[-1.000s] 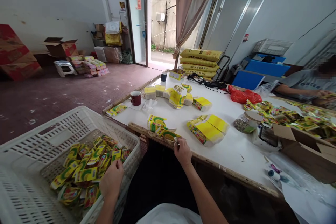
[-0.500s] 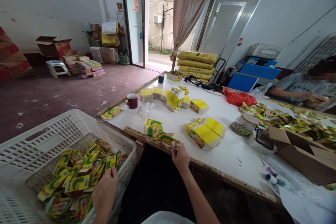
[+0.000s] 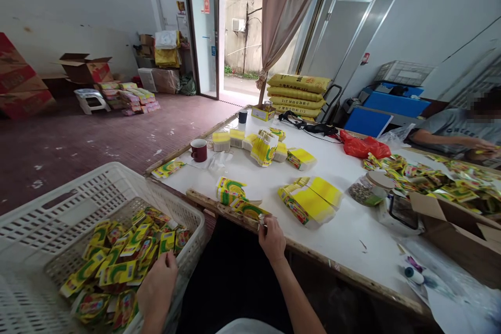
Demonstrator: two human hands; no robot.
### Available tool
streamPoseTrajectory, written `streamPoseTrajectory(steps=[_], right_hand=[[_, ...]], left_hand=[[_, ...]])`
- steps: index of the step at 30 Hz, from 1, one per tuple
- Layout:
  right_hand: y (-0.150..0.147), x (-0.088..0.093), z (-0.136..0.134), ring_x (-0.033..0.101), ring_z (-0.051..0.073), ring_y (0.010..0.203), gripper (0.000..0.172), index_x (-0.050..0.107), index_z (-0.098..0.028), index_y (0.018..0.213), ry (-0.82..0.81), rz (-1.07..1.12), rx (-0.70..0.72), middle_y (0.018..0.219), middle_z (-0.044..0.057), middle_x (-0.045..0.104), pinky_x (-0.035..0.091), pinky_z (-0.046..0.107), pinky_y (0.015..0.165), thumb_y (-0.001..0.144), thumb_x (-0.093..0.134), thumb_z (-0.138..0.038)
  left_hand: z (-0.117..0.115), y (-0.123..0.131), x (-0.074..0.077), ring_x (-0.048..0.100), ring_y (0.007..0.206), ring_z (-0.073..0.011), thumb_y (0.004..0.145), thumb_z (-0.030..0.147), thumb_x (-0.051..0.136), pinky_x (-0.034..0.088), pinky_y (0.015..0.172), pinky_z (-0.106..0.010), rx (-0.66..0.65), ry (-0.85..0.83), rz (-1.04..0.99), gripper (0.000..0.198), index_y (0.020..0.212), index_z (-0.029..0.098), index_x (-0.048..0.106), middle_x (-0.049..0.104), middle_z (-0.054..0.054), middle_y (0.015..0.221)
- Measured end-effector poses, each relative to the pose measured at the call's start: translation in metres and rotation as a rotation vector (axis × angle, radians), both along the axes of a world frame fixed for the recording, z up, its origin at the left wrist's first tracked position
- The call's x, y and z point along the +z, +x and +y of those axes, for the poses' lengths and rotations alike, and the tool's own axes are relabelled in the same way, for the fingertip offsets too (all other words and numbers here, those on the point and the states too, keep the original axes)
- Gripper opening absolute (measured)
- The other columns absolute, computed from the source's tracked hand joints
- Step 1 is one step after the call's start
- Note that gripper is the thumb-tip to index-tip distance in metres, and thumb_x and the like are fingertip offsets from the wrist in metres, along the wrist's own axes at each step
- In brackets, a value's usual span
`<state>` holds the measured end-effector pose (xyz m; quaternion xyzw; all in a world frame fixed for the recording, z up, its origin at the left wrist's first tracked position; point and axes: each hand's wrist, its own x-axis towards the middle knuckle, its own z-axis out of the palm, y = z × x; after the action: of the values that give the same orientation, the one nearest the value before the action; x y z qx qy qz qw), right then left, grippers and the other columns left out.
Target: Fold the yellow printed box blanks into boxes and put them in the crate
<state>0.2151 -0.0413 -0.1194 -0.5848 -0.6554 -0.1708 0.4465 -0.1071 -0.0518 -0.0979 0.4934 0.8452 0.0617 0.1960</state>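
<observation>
My left hand [image 3: 157, 284] hovers at the right rim of a white plastic basket [image 3: 111, 172], thumb and fingers pinched together; what they hold, if anything, is hidden. Inside the basket lie many yellow-green printed packets [image 3: 117, 273]. At the table's wooden front edge, my right hand [image 3: 273, 237] is closed, with a small whitish bit showing at its fingertips that I cannot name. Just left of those fingertips, flat yellow-green printed cards [image 3: 230, 189] lie on the white table [image 3: 250, 240].
Stacks of yellow cards [image 3: 311, 198] lie farther in, with a dark red mug [image 3: 199, 151] at the left edge. Rightward are a lidded jar [image 3: 370, 188], an open carton [image 3: 450, 235], a thread spool [image 3: 414, 275] and a packet pile. Another person [image 3: 450, 135] works beyond.
The view has turned slightly left, so the scene sits a little farther right. Both my hands keep nearly the same pose and place.
</observation>
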Motion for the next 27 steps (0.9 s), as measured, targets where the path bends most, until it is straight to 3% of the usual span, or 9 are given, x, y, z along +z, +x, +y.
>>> streamPoseTrajectory(steps=[9,14,17,20,23,25,27], right_hand=[[0.002,0.001,-0.008,0.062,0.022,0.073,0.008,0.050,-0.025,0.093,-0.048,0.120,0.018,0.081,0.004,0.061,0.051,0.031,0.065,0.094,0.048,-0.018],[0.003,0.009,-0.012,0.066,0.020,0.075,0.007,0.050,-0.025,0.095,-0.059,0.233,0.044,0.086,0.006,0.065,0.054,0.029,0.061,0.095,0.048,-0.018],[0.008,0.015,-0.011,0.067,0.018,0.070,0.007,0.050,-0.024,0.101,-0.075,0.383,0.048,0.089,0.006,0.066,0.054,0.026,0.058,0.096,0.048,-0.019],[0.014,0.021,-0.008,0.067,0.016,0.069,0.009,0.051,-0.023,0.103,-0.107,0.650,0.104,0.085,0.002,0.065,0.056,0.026,0.063,0.095,0.053,-0.021],[0.010,0.030,-0.007,0.062,0.015,0.068,0.008,0.054,-0.022,0.099,-0.178,0.779,0.188,0.084,0.001,0.063,0.053,0.026,0.064,0.092,0.057,-0.023],[0.000,0.038,-0.008,0.057,0.014,0.065,0.005,0.054,-0.022,0.093,-0.269,0.785,0.255,0.081,0.001,0.060,0.048,0.025,0.060,0.089,0.057,-0.021],[-0.016,0.048,-0.009,0.053,0.014,0.064,0.007,0.053,-0.023,0.089,-0.355,0.757,0.342,0.078,0.000,0.058,0.044,0.023,0.058,0.086,0.056,-0.017]], left_hand=[[0.001,0.005,0.004,0.073,0.091,-0.0347,0.100,0.053,0.018,0.044,0.069,-0.039,0.018,-0.054,0.021,0.055,0.106,0.025,0.065,0.077,-0.013,0.108],[0.000,-0.002,-0.003,0.072,0.079,-0.0334,0.099,0.051,0.022,0.044,0.065,-0.039,0.027,-0.027,0.005,0.050,0.105,0.025,0.064,0.077,-0.013,0.106],[0.002,-0.016,-0.017,0.070,0.079,-0.0347,0.091,0.055,0.037,0.049,0.067,-0.041,0.027,0.138,-0.128,0.043,0.099,0.023,0.064,0.075,-0.015,0.095],[0.007,-0.019,-0.028,0.066,0.099,-0.0411,0.076,0.065,0.051,0.052,0.082,-0.049,0.078,0.516,-0.191,0.050,0.095,0.020,0.062,0.071,-0.018,0.098],[0.012,0.004,-0.028,0.065,0.100,-0.0385,0.063,0.070,0.068,0.054,0.084,-0.050,0.138,0.736,-0.479,0.067,0.105,0.019,0.061,0.068,-0.018,0.111],[0.012,0.033,-0.023,0.067,0.098,-0.0331,0.060,0.063,0.080,0.056,0.083,-0.045,0.112,0.737,-0.850,0.072,0.115,0.021,0.061,0.068,-0.016,0.120],[0.010,0.065,-0.018,0.066,0.111,-0.0328,0.060,0.056,0.086,0.056,0.092,-0.041,0.044,0.758,-1.177,0.071,0.118,0.022,0.064,0.068,-0.014,0.126]])
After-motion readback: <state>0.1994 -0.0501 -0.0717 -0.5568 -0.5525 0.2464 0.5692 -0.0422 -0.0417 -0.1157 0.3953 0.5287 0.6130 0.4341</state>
